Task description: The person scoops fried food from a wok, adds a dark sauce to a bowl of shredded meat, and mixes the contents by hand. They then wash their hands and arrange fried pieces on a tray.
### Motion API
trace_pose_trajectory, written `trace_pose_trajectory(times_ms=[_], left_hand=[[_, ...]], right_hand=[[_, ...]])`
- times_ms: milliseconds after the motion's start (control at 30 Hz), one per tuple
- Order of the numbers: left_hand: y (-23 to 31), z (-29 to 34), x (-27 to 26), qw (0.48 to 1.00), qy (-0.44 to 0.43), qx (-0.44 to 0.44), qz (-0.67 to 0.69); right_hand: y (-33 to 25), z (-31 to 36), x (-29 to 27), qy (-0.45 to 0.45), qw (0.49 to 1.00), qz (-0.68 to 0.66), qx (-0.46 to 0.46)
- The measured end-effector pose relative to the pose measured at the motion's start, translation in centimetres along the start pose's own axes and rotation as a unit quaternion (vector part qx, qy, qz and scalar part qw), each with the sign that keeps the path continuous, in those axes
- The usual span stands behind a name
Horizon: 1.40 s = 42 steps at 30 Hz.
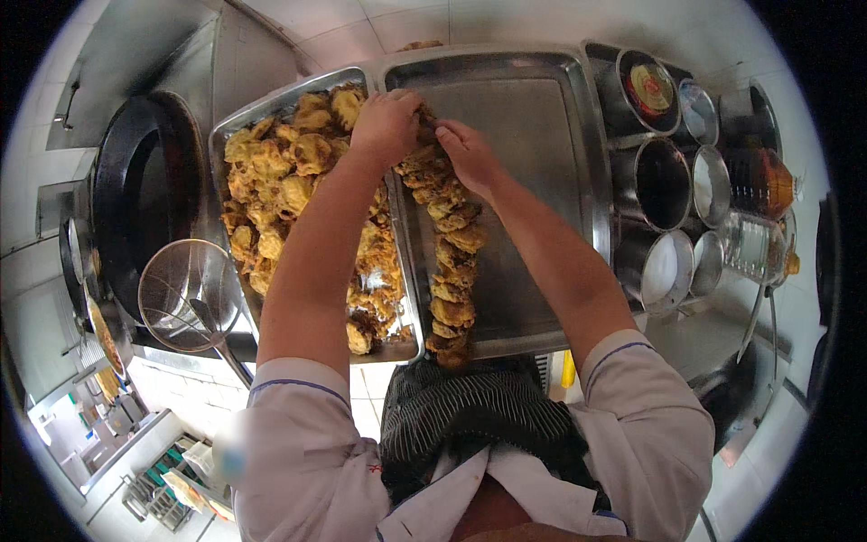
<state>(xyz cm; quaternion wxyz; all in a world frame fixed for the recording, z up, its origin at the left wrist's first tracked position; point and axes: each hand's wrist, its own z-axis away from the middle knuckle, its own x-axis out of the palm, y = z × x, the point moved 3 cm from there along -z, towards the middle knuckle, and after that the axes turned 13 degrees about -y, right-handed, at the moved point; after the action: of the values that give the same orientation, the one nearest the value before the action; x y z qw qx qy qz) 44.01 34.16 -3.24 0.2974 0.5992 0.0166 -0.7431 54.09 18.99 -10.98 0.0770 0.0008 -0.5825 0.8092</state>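
Note:
Golden-brown battered fried pieces are heaped in the left metal tray. More fried pieces stand packed in one long row along the left side of the right metal tray. At the row's far end, my left hand curls its fingers over the pieces from the left. My right hand presses the same end from the right, its fingers bent against the pieces. Both sets of fingertips are partly hidden.
A black wok and a wire skimmer are at the left. Several metal pots line the right side, with a clear plastic container beyond them. A striped dark apron hangs close to the trays' near edge.

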Motion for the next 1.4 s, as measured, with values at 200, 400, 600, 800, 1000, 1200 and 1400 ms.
trace_pose_trajectory(times_ms=[200, 400, 600, 800, 1000, 1200, 1400], left_hand=[[-0.5, 0.2, 2.5, 0.998, 0.054, 0.019, -0.009], [-1.1, 0.4, 2.8, 0.996, 0.076, 0.036, 0.017], [-1.6, -0.1, 2.1, 0.999, -0.022, -0.027, -0.031], [-0.3, 0.9, 1.4, 0.998, -0.023, -0.044, -0.023], [0.3, 7.3, -1.8, 0.993, 0.026, -0.11, -0.023], [-5.7, 13.8, -5.6, 0.97, 0.073, -0.165, -0.162], [-6.1, 13.7, -5.7, 0.982, -0.018, -0.115, -0.146]], right_hand=[[2.3, 8.8, 0.6, 0.206, 0.972, 0.0, -0.116], [3.6, 8.8, 8.1, 0.188, 0.972, 0.092, -0.109], [1.2, 6.3, 6.5, 0.23, 0.967, -0.016, -0.103], [-3.3, -3.0, -0.6, 0.17, 0.956, 0.174, -0.166], [-3.2, -6.0, 0.3, 0.086, 0.96, 0.214, -0.157], [-3.4, -5.1, 0.4, 0.082, 0.969, 0.215, -0.091], [-3.3, -5.5, 0.2, 0.096, 0.962, 0.224, -0.124]])
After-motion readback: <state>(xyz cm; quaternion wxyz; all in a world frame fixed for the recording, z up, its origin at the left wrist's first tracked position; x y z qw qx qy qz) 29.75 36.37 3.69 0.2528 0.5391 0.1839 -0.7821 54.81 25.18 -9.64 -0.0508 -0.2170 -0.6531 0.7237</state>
